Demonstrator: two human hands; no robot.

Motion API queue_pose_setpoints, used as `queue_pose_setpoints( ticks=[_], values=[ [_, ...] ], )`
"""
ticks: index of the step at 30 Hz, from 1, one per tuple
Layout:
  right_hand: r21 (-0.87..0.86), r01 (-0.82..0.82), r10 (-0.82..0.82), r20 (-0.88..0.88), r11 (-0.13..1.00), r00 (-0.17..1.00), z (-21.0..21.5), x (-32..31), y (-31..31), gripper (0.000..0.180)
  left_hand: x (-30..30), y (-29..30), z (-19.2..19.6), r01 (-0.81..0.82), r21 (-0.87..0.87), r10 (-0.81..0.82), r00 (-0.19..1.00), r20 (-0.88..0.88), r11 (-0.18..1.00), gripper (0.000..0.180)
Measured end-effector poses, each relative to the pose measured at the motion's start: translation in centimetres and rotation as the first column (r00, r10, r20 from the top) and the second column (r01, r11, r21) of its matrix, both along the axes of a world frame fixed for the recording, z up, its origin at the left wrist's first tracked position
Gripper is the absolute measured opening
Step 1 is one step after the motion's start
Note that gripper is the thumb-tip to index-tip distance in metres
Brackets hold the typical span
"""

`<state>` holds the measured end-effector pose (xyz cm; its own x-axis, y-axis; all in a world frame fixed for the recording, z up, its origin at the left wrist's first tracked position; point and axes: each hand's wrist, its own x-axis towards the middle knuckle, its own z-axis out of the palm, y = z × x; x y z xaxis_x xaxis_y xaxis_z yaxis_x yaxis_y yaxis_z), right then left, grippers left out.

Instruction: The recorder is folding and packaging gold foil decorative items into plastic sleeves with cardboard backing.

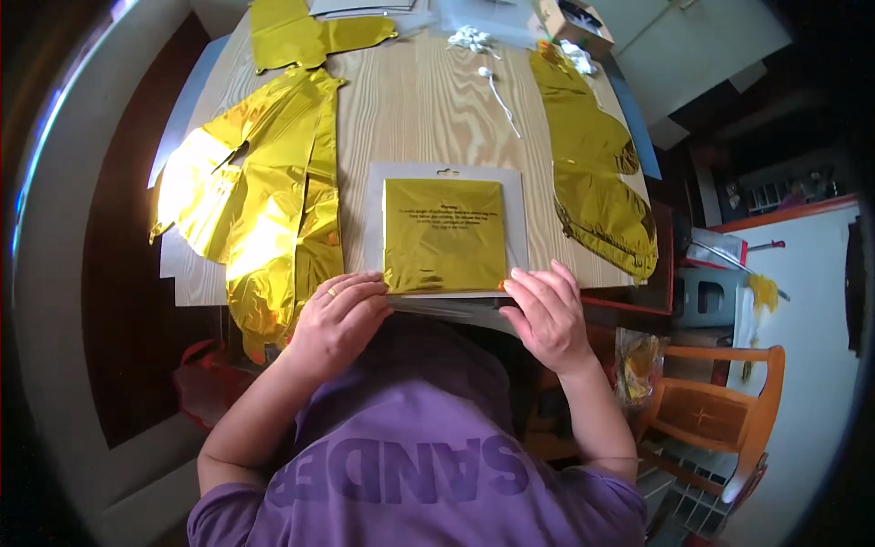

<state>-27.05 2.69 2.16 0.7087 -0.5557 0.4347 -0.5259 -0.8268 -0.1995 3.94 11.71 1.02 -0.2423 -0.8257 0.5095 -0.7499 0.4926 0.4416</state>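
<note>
Flattened gold foil balloons (260, 196) lie to your left and another gold foil balloon (597, 169) to your right on the wooden table (428, 109). Your left hand (337, 319) and right hand (547, 314), fingers curled, grip the near edge of the clear packet (447, 232). It holds folded gold foil, lying flat before you.

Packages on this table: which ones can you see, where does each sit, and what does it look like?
Flat packet: at the table's near edge between the left hand and right hand, both gripping its lower edge; a square gold foil sheet with small dark print on a pale grey backing card with a hanging slot.
Small cardboard box: far right corner of the table; brown, open-topped, with something dark inside.
</note>
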Motion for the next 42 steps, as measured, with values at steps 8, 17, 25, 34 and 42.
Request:
queue_pose_setpoints(
  ticks=[8, 17, 25, 34, 42],
  values=[
    [0.557, 0.085, -0.191, 0.135, 0.826, 0.972, 1.7, 1.1, -3.6, 0.011, -0.2, -1.7, 2.4, -0.234, 0.294, 0.238, 0.971, 0.024, 0.927, 0.034],
    [0.698, 0.352, -0.294, -0.209, 0.624, 0.933, 4.2, 3.3, -6.1, 0.034, -0.7, -3.3, 4.8, -0.287, 0.177, 0.221, 0.922, 0.317, 0.942, 0.078],
    [0.692, 0.417, -0.317, -0.276, 0.589, 0.907, 4.3, 2.5, -6.1, 0.031, -4.0, -4.5, -0.5, 0.011, 0.141, -0.083, 0.854, 0.513, 0.990, 0.071],
    [0.748, 0.398, -0.567, -0.035, 0.532, 0.823, 2.9, -1.5, 1.0, 0.029, -4.0, 0.5, -0.9, -0.004, 0.102, -0.035, 0.926, 0.376, 0.995, 0.053],
    [0.812, 0.306, -0.561, 0.033, 0.498, 0.827, 0.0, 1.0, 3.2, 0.055, -5.1, 1.1, -0.9, 0.110, 0.109, -0.145, 0.908, 0.392, 0.988, 0.052]
  ],
)
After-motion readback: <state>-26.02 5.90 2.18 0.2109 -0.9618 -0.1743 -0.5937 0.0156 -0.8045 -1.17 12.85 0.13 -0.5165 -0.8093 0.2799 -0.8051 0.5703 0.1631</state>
